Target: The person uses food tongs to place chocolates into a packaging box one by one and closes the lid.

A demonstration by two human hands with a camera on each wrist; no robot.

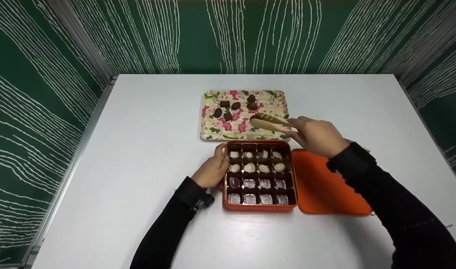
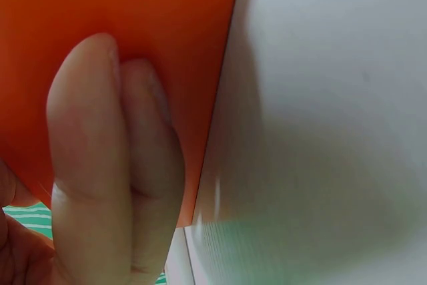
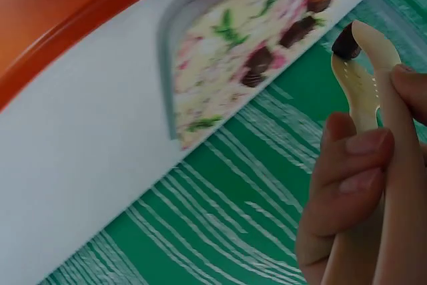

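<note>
My right hand (image 1: 319,137) grips pale tongs (image 1: 269,125) whose tips pinch a dark chocolate (image 3: 346,41) over the flowered tray (image 1: 209,129). On that tray lie several more dark chocolates (image 1: 236,106), some squarish, some oval. My left hand (image 1: 213,168) holds the left side of an orange-red box (image 1: 259,208), thumb at its rim; in the left wrist view its fingers (image 2: 90,131) lie along the outer wall. White chocolates (image 1: 250,167) fill the box's two far rows. One dark chocolate (image 1: 234,182) sits in the third row's left cell; the other near cells show silvery bottoms.
To the right of the box lies a flat orange lid (image 1: 325,186), partly beneath my right forearm. Everything stands on a white table (image 1: 149,149). Green panels with white drip lines (image 1: 250,37) border its back and sides.
</note>
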